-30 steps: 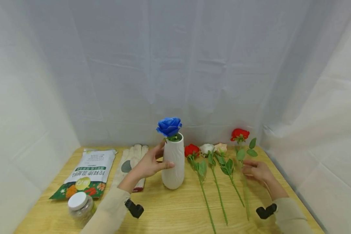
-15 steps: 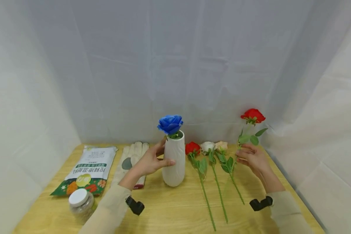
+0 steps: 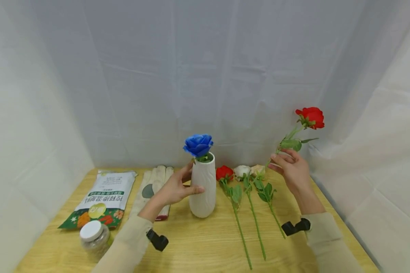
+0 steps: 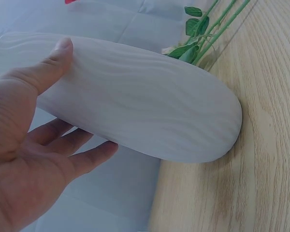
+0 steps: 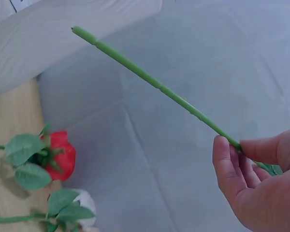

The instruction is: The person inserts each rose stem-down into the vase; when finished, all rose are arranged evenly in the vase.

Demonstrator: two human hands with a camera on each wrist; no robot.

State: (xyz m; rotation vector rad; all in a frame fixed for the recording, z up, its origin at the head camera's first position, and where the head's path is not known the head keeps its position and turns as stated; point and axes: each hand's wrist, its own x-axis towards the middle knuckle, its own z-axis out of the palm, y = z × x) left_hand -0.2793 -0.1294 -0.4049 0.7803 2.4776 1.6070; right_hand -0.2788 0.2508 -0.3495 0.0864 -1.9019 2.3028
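My left hand (image 3: pixel 173 189) holds a white ridged vase (image 3: pixel 203 189) round its side, thumb in front and fingers behind. The vase stands upright on the table with a blue rose (image 3: pixel 198 145) in its mouth. In my right hand (image 3: pixel 292 168) a red rose (image 3: pixel 311 118) is pinched by its stem, bloom tilted up to the right. The right wrist view shows its bare green stem (image 5: pixel 159 87) between thumb and fingertips, the lower end pointing up toward the vase. Lying between vase and right hand are another red rose (image 3: pixel 224 173), a white rose (image 3: pixel 242 172) and a peach rose (image 3: pixel 258 170).
To the left lie a fertilizer bag (image 3: pixel 106 197) with printed flowers and a pair of work gloves (image 3: pixel 153 189). A clear jar (image 3: pixel 97 242) with a white lid stands near the front left. White sheeting (image 3: pixel 205 76) encloses the back and sides.
My right hand has lifted the red rose off the table; its bloom rises and moves right as the stem tilts. The left hand stays on the vase.
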